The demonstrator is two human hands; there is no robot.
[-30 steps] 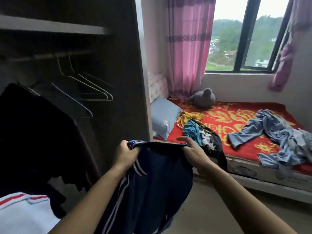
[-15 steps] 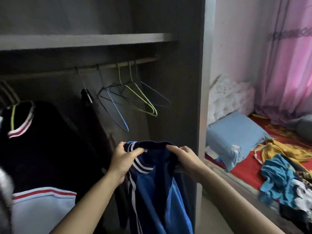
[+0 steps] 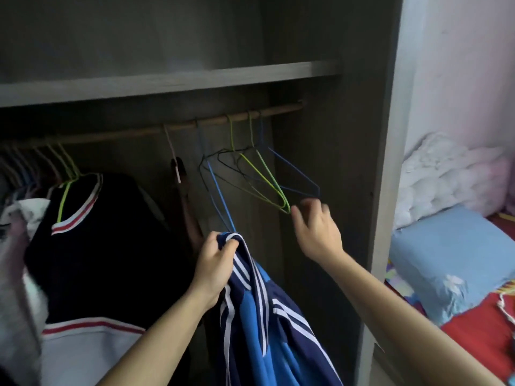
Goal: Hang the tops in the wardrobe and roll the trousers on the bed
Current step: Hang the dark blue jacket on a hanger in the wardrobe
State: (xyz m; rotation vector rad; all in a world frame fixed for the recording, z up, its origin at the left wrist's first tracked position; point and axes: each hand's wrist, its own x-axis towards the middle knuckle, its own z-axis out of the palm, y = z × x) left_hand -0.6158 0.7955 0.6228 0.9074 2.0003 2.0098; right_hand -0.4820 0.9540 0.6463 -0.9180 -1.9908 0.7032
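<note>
Both forearms are bare as far as the frame's edge, one from seven o'clock, the other from four o'clock; left grip and right grip are bare hands, fingers slender.

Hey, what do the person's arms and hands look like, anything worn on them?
Nothing worn that shows. The left hand and right hand carry no gloves, rings or watch, and the left forearm and right forearm are bare down to the picture's edge, no sleeve in view.
</note>
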